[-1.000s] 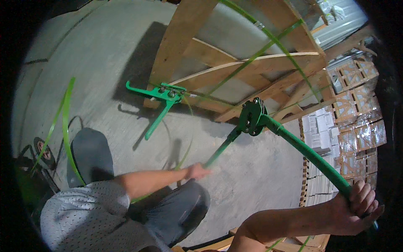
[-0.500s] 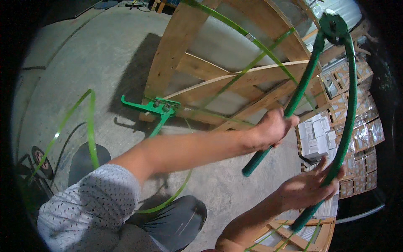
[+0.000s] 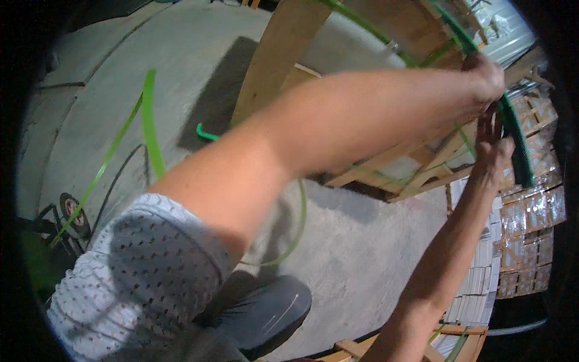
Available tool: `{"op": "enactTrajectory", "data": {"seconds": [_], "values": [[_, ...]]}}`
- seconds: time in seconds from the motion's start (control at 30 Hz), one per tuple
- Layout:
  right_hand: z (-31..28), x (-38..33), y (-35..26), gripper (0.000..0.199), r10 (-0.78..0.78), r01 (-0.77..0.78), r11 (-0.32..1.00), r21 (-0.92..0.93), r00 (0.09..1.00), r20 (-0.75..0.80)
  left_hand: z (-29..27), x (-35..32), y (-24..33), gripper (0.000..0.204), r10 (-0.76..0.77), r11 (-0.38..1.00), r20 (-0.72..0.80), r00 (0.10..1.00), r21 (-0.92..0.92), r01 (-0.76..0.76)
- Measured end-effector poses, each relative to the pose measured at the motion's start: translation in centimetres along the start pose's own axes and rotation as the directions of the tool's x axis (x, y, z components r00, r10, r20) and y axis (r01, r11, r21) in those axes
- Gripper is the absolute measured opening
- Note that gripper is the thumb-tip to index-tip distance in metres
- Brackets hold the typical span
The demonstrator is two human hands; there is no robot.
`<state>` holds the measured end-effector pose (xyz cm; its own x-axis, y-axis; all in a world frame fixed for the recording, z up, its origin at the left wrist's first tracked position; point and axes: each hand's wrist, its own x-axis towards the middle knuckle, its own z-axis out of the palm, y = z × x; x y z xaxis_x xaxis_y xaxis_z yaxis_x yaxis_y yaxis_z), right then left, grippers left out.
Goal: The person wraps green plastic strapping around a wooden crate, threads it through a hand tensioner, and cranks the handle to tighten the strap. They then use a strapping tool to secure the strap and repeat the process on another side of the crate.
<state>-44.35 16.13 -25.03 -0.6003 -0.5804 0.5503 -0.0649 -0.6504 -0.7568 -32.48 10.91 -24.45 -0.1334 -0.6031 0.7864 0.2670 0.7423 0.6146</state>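
Note:
At the upper right, my left hand [image 3: 485, 78] is closed around a green handle of a long-handled strap sealer [image 3: 456, 27], my forearm stretched across the middle. Just below it my right hand [image 3: 496, 154] is up against the lower part of the handles; its fingers are partly blurred and look closed on the tool. The sealer's head lies outside the picture. Behind my left forearm stands a wooden crate [image 3: 274, 66] with green plastic strap [image 3: 362, 21] around it. Only the hooked end of a green metal strapping tool [image 3: 207, 133] shows beside the crate; my arm hides the rest.
Loose green strap [image 3: 151, 114] loops up from the concrete floor [image 3: 356, 265] on the left, near a small wheel [image 3: 73, 212] of a dark cart. Film-wrapped stacks of cartons [image 3: 531, 223] stand at the right. Another wooden crate [image 3: 470, 344] is at the lower right edge.
Both hands have moved up and to the right with the sealer, and have come closer together. The sealer's head has left the picture. My left forearm now covers most of the strapping tool.

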Motion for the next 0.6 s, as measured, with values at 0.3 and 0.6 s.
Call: {"op": "enactTrajectory", "data": {"seconds": [0.3, 0.6], "values": [[-2.7, -14.1, 9.7, 0.025, 0.336, -0.354, 0.934, -0.05, 0.821, 0.462, -11.7, -6.3, -7.7, 0.042, -0.032, 0.99, 0.137, 0.99, 0.141, 0.012], [-0.4, -37.5, 22.3, 0.046, 0.93, -0.608, 0.291, -0.738, -0.001, 0.368, -32.4, -22.3, -16.7, 0.039, -0.138, 0.761, -0.27, 0.953, 0.587, 0.276]]}}
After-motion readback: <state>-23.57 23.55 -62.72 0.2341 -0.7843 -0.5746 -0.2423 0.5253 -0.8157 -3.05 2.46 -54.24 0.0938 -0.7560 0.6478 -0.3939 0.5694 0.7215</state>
